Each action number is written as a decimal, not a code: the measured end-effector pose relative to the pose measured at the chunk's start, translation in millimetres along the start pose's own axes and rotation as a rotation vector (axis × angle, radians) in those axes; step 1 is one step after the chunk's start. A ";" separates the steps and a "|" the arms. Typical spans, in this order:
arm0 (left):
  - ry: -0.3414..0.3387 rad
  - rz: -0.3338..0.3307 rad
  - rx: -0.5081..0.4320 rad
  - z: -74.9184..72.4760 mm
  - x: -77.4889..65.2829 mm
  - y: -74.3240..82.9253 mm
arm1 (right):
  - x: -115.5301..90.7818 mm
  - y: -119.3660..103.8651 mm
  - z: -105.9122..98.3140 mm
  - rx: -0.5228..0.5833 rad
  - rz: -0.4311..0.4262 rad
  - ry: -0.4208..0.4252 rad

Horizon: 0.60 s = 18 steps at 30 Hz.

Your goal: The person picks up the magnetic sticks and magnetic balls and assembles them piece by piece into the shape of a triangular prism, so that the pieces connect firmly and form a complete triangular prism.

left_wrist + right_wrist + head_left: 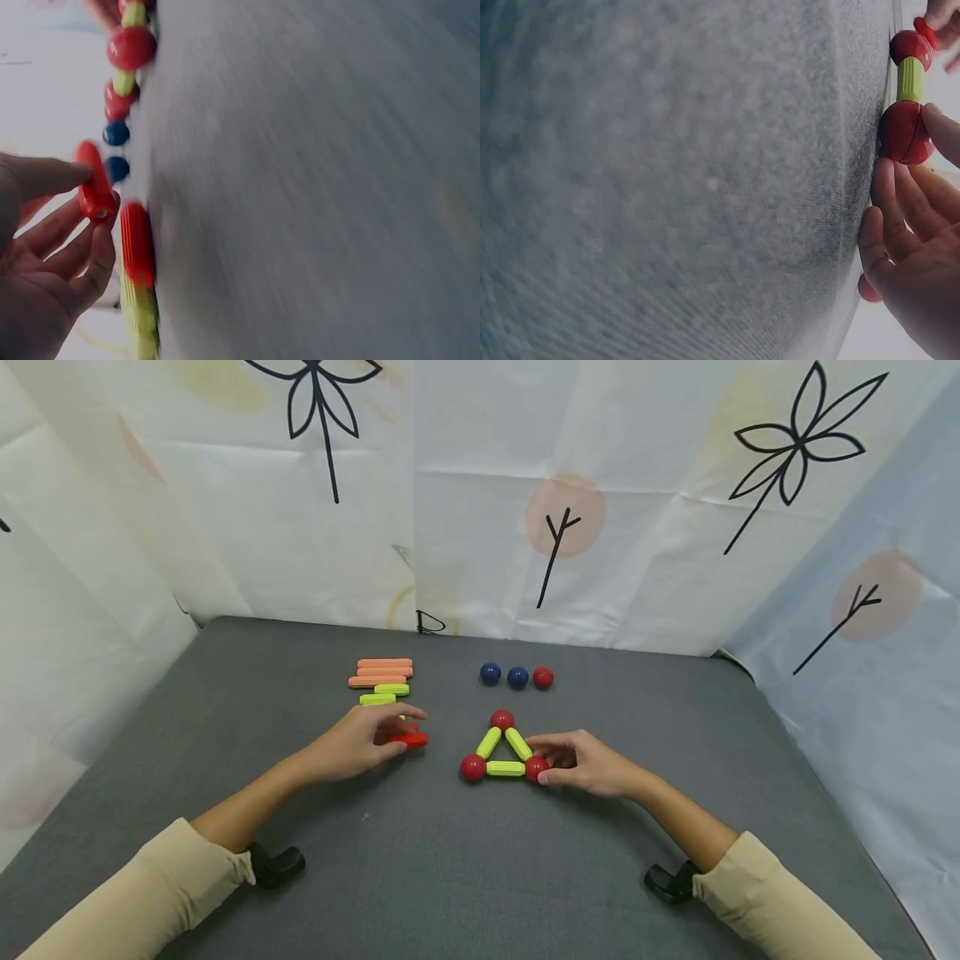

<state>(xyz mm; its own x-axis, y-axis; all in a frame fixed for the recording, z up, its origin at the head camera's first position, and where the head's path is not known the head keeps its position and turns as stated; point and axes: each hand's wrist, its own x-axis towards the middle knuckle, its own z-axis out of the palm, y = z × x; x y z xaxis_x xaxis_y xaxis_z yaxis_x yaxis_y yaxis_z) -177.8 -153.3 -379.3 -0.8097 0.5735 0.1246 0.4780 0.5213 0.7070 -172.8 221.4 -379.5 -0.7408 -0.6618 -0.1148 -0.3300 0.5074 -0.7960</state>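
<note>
A triangle of three red balls joined by yellow-green rods (506, 768) lies flat on the grey table. My right hand (588, 764) touches its near right red ball (536, 767), with the thumb on one side and fingers on the other, as the right wrist view also shows. To the left, my left hand (360, 742) pinches a short red rod (96, 184) between thumb and fingers, raised off the table. Another red rod (138, 241) lies below it beside yellow-green rods (141, 319). The left hand partly hides these rods in the head view.
Several orange rods (384, 672) lie in a stack-like row behind the left hand, with yellow-green rods (392, 690) beside them. Two blue balls (491, 673) and a loose red ball (543, 677) stand behind the triangle. A patterned cloth (480, 527) hangs at the table's back.
</note>
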 end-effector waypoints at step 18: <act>0.122 0.107 -0.354 58.7 92.6 37.6 | 0.2 -1.3 -1.2 0.000 0.007 -0.016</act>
<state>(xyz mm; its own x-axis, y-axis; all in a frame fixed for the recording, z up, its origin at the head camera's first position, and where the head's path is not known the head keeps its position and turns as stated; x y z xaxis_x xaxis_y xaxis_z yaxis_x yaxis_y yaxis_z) -214.8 -43.5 -382.0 -0.8064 0.5222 0.2776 0.4323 0.2001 0.8793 -173.2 221.3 -377.8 -0.7340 -0.6666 -0.1300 -0.3245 0.5123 -0.7951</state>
